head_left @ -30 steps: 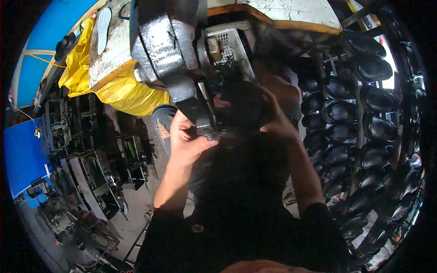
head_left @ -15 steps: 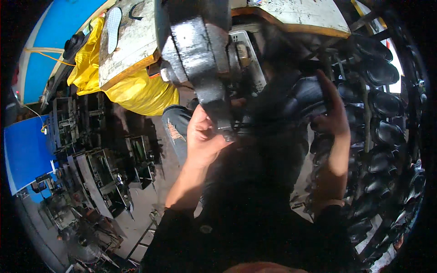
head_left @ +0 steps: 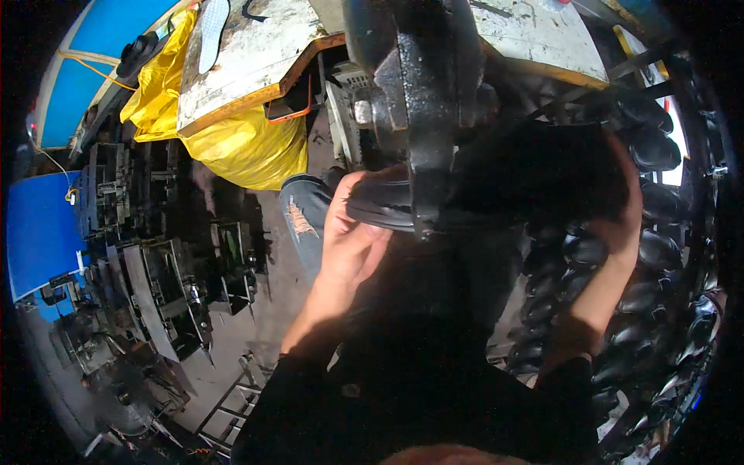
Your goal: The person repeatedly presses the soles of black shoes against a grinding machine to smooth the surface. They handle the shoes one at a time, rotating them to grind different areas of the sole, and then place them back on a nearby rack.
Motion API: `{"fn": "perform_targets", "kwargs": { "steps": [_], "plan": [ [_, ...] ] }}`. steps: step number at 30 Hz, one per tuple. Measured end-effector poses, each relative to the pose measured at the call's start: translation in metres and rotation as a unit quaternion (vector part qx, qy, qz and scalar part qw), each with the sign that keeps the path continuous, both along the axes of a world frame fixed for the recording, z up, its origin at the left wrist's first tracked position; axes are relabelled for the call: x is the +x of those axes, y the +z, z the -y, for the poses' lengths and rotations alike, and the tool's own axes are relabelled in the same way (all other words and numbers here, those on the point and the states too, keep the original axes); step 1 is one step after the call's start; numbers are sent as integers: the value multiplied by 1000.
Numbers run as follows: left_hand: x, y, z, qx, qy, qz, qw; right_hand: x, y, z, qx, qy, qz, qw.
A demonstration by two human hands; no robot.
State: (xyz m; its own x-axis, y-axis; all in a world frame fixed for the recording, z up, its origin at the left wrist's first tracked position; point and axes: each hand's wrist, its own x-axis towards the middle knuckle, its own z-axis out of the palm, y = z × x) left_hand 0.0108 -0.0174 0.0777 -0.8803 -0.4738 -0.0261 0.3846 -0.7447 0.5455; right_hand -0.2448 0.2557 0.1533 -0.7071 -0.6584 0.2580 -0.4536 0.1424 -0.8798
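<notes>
A black shoe lies crosswise at the narrow lower end of a dark metal machine arm. Its left end sticks out past the arm, and my left hand is closed around that end, thumb below. Over on the right, my right hand is wrapped around the far end of the same dark shape, which is deep in shadow. The arm's tip hides the shoe's middle, and I cannot make out whether the tip touches it or stands in front.
White worktables with wooden edges stand ahead; a white insole lies on the left one. Below it bulges a yellow sack. Racks of black shoes line the right. Metal machinery stands on the left floor.
The shoe's left end now shows beyond the machine arm, held in my left hand. My right hand has moved right and down and closed around the other end. The view has shifted slightly.
</notes>
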Motion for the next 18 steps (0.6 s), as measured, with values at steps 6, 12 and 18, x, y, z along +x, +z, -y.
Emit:
{"fn": "perform_targets", "kwargs": {
  "steps": [6,12,18],
  "plan": [
    [6,-19,6,60,-20,-23,998,24,3,-1,-23,-66,71,995],
    [20,-41,19,112,-17,-7,994,55,21,34,-28,20,-114,993],
    [61,-42,54,56,59,59,995,91,2,72,-20,37,-50,998]
  ]
}}
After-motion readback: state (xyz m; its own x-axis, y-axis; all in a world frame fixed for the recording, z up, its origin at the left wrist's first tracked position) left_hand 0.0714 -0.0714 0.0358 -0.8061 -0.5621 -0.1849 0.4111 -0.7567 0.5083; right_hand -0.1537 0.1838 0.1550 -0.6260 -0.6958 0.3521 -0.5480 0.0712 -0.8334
